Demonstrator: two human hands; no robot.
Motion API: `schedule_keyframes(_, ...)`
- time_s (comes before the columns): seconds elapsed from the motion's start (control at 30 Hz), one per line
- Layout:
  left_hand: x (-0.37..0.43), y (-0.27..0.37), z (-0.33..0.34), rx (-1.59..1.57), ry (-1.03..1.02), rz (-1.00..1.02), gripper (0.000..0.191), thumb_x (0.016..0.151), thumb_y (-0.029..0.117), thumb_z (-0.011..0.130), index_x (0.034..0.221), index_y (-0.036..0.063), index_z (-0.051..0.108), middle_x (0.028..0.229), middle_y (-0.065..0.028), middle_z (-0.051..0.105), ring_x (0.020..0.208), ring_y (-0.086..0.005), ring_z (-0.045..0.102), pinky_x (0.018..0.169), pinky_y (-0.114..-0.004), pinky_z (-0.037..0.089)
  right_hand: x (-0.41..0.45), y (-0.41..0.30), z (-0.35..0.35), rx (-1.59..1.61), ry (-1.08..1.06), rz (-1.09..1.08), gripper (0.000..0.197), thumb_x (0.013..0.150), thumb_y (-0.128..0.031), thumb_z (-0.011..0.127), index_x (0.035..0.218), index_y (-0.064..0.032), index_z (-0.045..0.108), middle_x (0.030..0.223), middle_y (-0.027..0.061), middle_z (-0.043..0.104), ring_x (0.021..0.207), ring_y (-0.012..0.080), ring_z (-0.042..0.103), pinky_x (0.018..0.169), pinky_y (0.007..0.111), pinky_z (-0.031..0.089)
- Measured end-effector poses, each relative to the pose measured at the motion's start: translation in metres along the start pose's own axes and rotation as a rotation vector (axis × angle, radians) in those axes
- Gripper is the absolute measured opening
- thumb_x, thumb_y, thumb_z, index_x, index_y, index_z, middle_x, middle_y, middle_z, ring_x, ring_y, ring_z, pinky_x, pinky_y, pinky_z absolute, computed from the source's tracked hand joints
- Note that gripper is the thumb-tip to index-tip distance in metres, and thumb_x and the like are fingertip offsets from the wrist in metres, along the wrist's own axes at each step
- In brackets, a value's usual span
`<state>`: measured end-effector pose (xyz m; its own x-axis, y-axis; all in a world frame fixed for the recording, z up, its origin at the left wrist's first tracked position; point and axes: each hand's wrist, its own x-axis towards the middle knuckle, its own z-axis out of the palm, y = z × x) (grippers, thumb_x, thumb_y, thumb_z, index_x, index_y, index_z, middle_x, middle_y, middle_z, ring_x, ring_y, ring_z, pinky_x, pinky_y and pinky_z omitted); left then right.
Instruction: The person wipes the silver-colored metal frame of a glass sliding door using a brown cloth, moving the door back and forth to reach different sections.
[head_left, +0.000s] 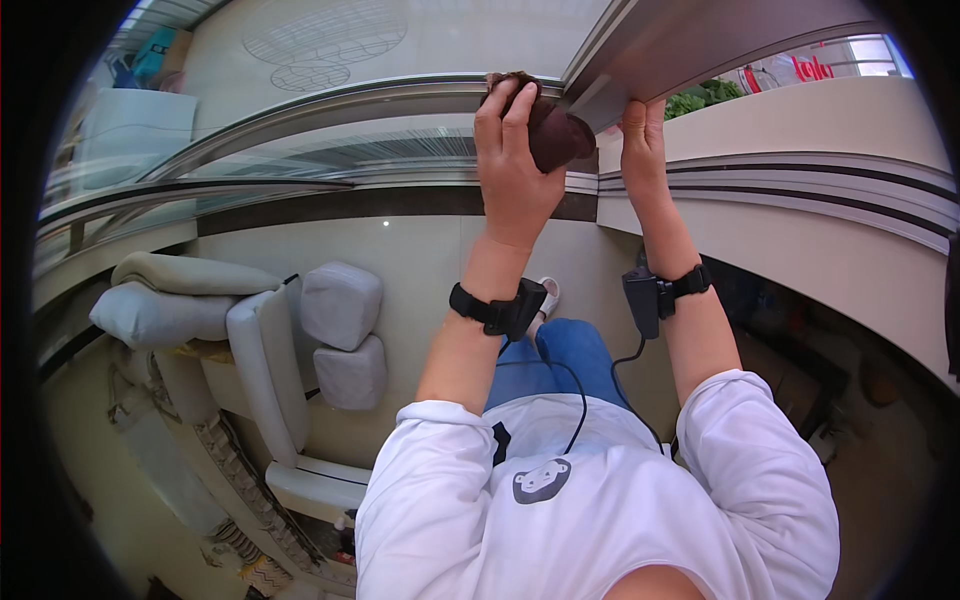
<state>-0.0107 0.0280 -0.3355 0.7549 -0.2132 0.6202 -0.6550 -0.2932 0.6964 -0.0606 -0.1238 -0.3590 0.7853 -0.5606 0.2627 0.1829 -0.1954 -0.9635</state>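
My left hand (519, 142) is closed around a bunched dark brown cloth (556, 139). The cloth lies against the grey metal frame (517, 88) of a sliding glass door, close to where it meets a wide upright grey panel (675, 45). To the right, my right hand (643, 146) grips the edge of that panel, its fingertips partly hidden by it. Each wrist carries a black strap with a small cabled device.
Pale wrapped stools (341, 304) and a light sofa (262, 367) stand at the left. Metal tracks (795, 176) run along the right-hand ledge, with green leaves (701, 97) beyond. Through the glass, a white box-like object (139, 135) shows.
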Motion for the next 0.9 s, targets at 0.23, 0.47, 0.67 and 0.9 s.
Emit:
schedule_keyframes(0.23, 0.002, 0.013, 0.009, -0.118, -0.109, -0.019, 0.072, 0.061, -0.002, 0.076, 0.128, 0.0068, 0.053, 0.125, -0.0141, 0.056, 0.114, -0.0352, 0.051, 0.100, -0.043, 0.042, 0.001, 0.012, -0.012, 0.010, 0.028, 0.081, 0.049, 0.107, -0.030, 0.037, 0.151, -0.0110, 0.024, 0.139, 0.0050, 0.043, 0.122, 0.0162, 0.043, 0.104, 0.032, 0.036)
schedule_keyframes(0.47, 0.009, -0.011, -0.009, -0.044, -0.147, 0.053, 0.070, 0.059, -0.005, 0.075, 0.125, 0.0097, 0.058, 0.119, -0.0101, 0.061, 0.112, -0.0339, 0.053, 0.098, -0.041, 0.044, -0.001, -0.001, -0.002, -0.077, 0.037, 0.057, 0.046, 0.107, -0.021, 0.037, 0.149, -0.0055, 0.029, 0.137, 0.0066, 0.044, 0.124, 0.0175, 0.041, 0.108, 0.029, 0.030)
schedule_keyframes(0.67, 0.008, 0.015, 0.009, -0.286, -0.122, -0.151, 0.067, 0.060, -0.004, 0.074, 0.124, 0.0074, 0.057, 0.119, -0.0135, 0.059, 0.114, -0.0341, 0.055, 0.098, -0.040, 0.046, 0.002, 0.026, -0.019, -0.136, 0.001, 0.110, 0.051, 0.106, -0.040, 0.037, 0.150, -0.0150, 0.028, 0.142, 0.0031, 0.042, 0.122, 0.0142, 0.047, 0.101, 0.034, 0.041)
schedule_keyframes(0.9, 0.005, 0.012, 0.019, -0.253, -0.009, -0.089, 0.064, 0.061, -0.006, 0.073, 0.122, 0.0068, 0.058, 0.116, -0.0138, 0.059, 0.114, -0.0338, 0.056, 0.098, -0.038, 0.047, -0.004, 0.010, -0.009, 0.330, -0.024, 0.203, 0.047, 0.108, -0.033, 0.036, 0.149, -0.0134, 0.028, 0.140, 0.0052, 0.045, 0.122, 0.0149, 0.049, 0.101, 0.035, 0.043)
